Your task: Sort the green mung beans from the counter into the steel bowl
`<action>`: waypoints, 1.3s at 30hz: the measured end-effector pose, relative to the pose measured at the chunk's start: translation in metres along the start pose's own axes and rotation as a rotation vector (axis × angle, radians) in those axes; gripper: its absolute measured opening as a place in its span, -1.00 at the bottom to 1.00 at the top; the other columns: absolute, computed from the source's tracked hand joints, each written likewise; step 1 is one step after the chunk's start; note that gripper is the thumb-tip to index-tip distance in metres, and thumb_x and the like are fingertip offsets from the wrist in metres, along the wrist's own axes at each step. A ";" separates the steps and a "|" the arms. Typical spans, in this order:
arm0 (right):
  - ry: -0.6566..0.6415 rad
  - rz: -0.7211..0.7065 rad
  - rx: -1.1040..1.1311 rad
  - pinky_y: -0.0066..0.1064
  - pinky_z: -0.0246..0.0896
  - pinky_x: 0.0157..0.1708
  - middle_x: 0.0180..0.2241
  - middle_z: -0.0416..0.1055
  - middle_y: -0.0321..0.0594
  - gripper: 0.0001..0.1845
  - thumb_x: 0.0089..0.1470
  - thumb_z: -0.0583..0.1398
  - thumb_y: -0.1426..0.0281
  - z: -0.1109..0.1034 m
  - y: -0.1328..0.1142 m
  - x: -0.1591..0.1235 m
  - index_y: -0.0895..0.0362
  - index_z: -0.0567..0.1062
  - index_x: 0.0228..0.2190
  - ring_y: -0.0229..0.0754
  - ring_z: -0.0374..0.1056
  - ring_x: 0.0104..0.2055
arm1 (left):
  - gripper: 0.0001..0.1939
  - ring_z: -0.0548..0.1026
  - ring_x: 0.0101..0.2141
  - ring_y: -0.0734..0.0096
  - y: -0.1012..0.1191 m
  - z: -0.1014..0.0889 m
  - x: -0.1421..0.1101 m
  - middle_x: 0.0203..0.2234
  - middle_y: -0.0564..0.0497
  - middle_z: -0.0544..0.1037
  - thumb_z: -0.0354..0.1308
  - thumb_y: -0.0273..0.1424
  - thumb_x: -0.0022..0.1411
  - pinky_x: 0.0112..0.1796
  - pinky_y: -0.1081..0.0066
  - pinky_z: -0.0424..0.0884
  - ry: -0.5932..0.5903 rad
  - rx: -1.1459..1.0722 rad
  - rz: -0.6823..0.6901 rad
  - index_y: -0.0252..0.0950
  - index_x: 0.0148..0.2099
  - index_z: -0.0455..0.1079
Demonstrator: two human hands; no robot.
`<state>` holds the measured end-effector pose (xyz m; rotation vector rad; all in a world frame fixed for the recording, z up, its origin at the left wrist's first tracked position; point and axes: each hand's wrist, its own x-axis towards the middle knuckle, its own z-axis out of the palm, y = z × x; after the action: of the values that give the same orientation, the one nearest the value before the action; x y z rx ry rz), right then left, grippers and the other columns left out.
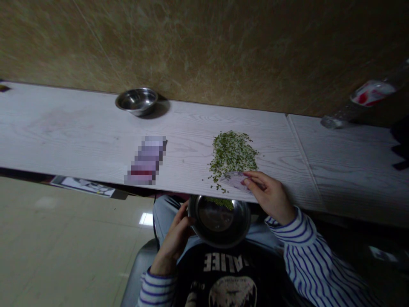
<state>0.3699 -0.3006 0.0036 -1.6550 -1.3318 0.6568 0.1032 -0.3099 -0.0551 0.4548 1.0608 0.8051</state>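
Small green beans, which look like mung beans (233, 149), lie spread over the white wood-grain table (188, 162). At their near side my right hand (271, 194) pinches a thin, pale, see-through piece of plastic (236, 180), its edge among the nearest beans. Below the table's front edge, over my lap, my left hand (179, 232) grips the left rim of a steel bowl (220, 234). Some green beans rest inside that bowl, along the side closest to the table.
A second steel bowl (137, 102) stands at the back left by the wall. A pixelated flat item (147, 160) lies left of the beans. At the right rear stands a clear plastic bottle (361, 102) with a red and white label. A seam crosses the table on the right.
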 end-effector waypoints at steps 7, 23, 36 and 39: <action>-0.030 -0.036 -0.023 -0.24 0.52 -0.18 -0.21 0.66 -0.10 -0.73 0.13 0.24 0.28 0.004 -0.004 0.001 0.10 0.64 -0.16 -0.05 0.60 -0.20 | -0.33 0.50 -0.04 -0.03 0.006 0.005 -0.001 0.03 -0.10 0.56 0.31 -0.42 -0.10 -0.28 0.28 0.47 0.004 0.012 -0.013 -0.21 0.15 0.45; 0.040 0.036 0.046 -0.16 0.53 -0.17 -0.28 0.67 -0.06 -0.69 0.13 0.26 0.22 -0.001 0.003 0.000 0.13 0.60 -0.15 0.01 0.61 -0.21 | -0.33 0.52 -0.07 0.00 -0.001 -0.002 0.003 0.01 -0.09 0.57 0.30 -0.42 -0.07 -0.25 0.28 0.46 0.004 -0.002 -0.009 -0.18 0.17 0.43; 0.018 -0.005 -0.022 -0.19 0.54 -0.19 -0.25 0.67 -0.06 -0.70 0.14 0.24 0.20 0.010 -0.006 0.002 0.10 0.62 -0.16 0.00 0.61 -0.20 | -0.38 0.51 -0.08 0.02 0.006 -0.004 -0.001 -0.09 -0.08 0.60 0.34 -0.39 -0.10 -0.27 0.31 0.44 0.003 -0.008 0.021 -0.18 0.10 0.48; 0.031 -0.004 -0.025 -0.18 0.54 -0.20 -0.23 0.66 -0.05 -0.69 0.16 0.23 0.20 0.011 -0.004 0.002 0.10 0.61 -0.15 0.01 0.61 -0.18 | -0.37 0.51 -0.06 0.00 0.005 -0.005 0.000 -0.08 -0.08 0.60 0.34 -0.39 -0.10 -0.24 0.29 0.44 0.005 -0.017 0.026 -0.18 0.11 0.48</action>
<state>0.3593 -0.2948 0.0025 -1.6750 -1.3259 0.6121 0.0964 -0.3075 -0.0540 0.4534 1.0536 0.8374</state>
